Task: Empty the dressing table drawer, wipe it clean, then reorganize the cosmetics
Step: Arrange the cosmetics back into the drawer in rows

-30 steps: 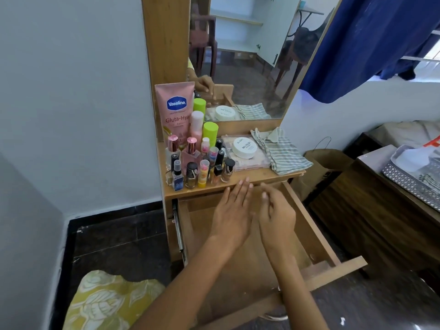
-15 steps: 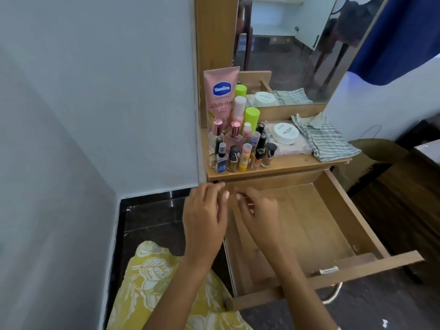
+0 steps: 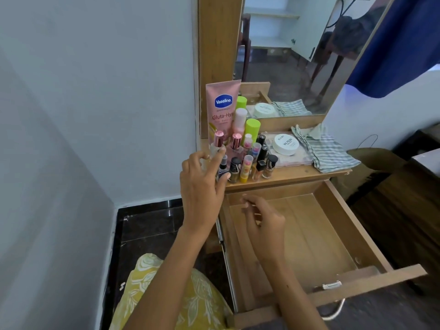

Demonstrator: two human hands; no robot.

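Left hand (image 3: pixel 202 179) at cosmetics (image 3: pixel 240 160)

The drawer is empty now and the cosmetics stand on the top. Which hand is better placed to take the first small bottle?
Probably the left hand: its fingers already reach the front-left bottles on the tabletop. The right hand hangs lower, over the empty drawer, touching nothing.

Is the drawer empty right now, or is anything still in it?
Empty, as far as shown. The drawer is pulled open with bare wood bottom; the right hand hides part of it. The cosmetics stand on the tabletop.
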